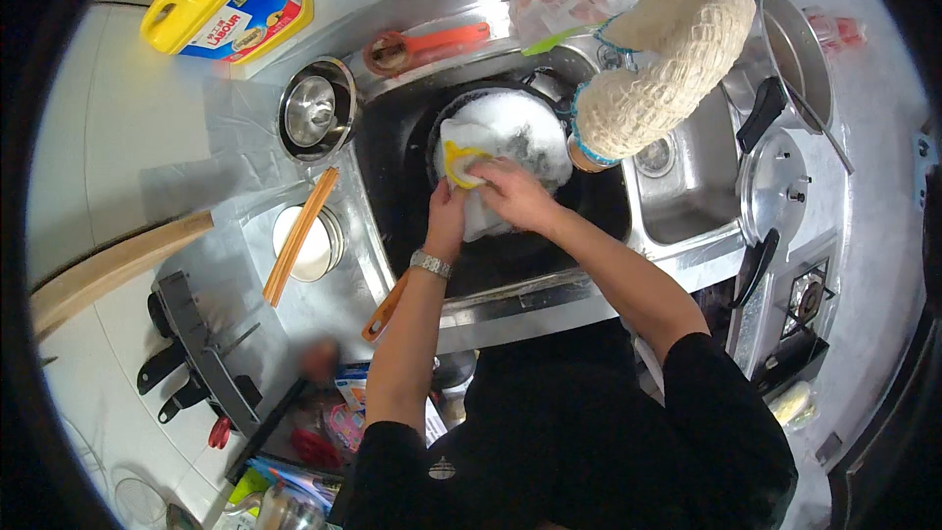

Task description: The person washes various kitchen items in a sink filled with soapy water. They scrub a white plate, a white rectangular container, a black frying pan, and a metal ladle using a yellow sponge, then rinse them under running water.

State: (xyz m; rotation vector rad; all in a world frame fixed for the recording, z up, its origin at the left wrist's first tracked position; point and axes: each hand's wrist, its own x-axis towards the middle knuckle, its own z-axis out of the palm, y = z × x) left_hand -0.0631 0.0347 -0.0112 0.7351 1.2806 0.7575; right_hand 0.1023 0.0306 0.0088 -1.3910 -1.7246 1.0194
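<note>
My left hand [446, 224], with a metal watch on its wrist, grips a small yellow-rimmed utensil [455, 154] from below. From the other side my right hand [519, 195] holds it too, its fingers bent over the pale inner part. Its exact kind is hard to tell, as fingers cover some of it. A white cloth [482, 221] hangs beneath and behind both hands. Below them is a dark round pan [436, 114] full of white suds [508, 114], standing in the large sink basin [397, 184].
Nested metal bowls [313, 110] and stacked white bowls [302, 243] with chopsticks [302, 235] across them stand left. A textured cream sleeve [662, 81] arches above the basin's right side. A small sink [688, 191], pressure cooker lid [776, 184] and racked knives [184, 353] flank me.
</note>
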